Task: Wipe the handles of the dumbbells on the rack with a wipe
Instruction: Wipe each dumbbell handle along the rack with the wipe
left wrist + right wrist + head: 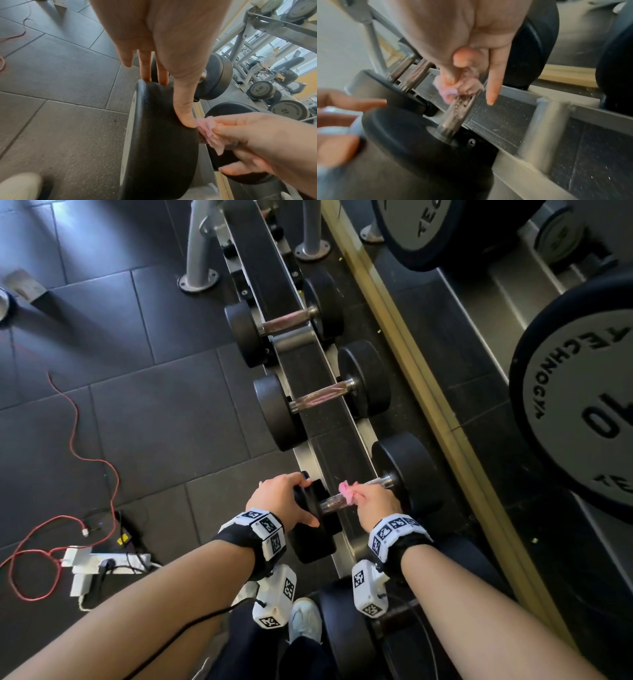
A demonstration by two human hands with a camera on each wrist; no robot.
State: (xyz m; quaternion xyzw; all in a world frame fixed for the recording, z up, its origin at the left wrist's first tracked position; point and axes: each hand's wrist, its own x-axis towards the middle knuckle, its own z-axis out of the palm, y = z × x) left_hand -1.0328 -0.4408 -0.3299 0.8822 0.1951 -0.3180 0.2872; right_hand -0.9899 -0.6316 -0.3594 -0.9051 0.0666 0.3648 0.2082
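The nearest dumbbell lies across the black rack (pixel 310 378). My left hand (pixel 291 499) grips its near black head (pixel 313 542), fingers over the rim and thumb on the inner edge. In the left wrist view that left hand (pixel 171 102) sits on the head (pixel 154 155). My right hand (pixel 364 496) pinches a crumpled pink wipe (pixel 347 490) around the steel handle (pixel 330 503). The right wrist view shows the wipe (pixel 453 89) wrapped on the handle (pixel 457 116) under my thumb, with the index finger (pixel 491 88) sticking out straight. The wipe (pixel 209 132) sits close to the inner face of the head.
Two more dumbbells (pixel 322 395) (pixel 284 325) rest further along the rack, their handles bare. Another dumbbell head (pixel 346 635) is below my right wrist. Large weights (pixel 582 412) stand at the right. A red cable (pixel 85 446) and a power strip (pixel 109 563) lie on the floor at the left.
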